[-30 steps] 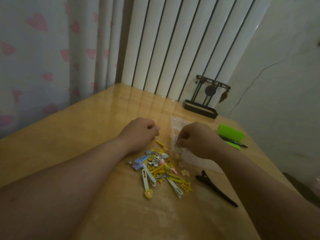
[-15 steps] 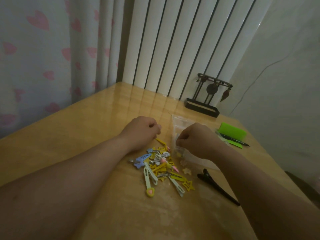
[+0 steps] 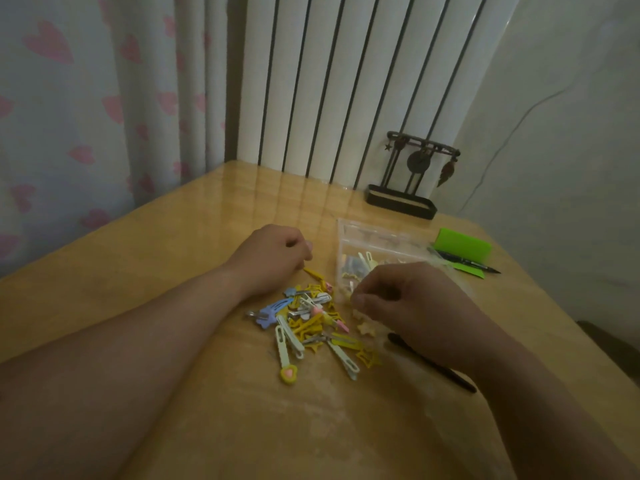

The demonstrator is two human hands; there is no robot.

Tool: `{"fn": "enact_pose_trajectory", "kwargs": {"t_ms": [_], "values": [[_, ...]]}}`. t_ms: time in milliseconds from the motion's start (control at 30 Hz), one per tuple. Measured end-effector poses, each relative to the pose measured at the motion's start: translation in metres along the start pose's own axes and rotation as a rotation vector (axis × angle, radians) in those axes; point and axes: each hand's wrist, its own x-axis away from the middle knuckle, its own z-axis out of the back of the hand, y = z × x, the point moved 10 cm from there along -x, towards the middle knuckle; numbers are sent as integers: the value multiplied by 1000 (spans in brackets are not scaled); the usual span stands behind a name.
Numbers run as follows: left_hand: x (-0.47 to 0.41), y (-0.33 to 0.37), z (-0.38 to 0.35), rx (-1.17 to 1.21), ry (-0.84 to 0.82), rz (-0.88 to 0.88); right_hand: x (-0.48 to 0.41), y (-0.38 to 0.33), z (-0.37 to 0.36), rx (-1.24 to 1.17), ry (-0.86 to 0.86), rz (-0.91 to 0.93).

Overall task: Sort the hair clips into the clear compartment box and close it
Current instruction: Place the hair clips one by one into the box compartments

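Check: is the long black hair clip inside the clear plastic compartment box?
No, the long black hair clip lies on the wooden table, outside the clear plastic compartment box.

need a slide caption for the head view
Left hand at a pile of hair clips, right hand at the clear box beside it

Clips (image 3: pixel 311 320) left of box (image 3: pixel 377 244), on table (image 3: pixel 173 271)
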Motion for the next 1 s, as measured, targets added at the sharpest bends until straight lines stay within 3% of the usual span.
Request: {"fn": "enact_pose_trajectory", "kwargs": {"t_ms": [367, 700, 1000], "values": [[4, 5, 2, 4, 8, 0, 10, -19, -32, 295, -219, 123], [3, 8, 0, -9, 3, -9, 10, -22, -35, 408, -177, 172], [1, 3, -3, 8, -3, 4, 10, -17, -20, 358, -106, 159]]}}
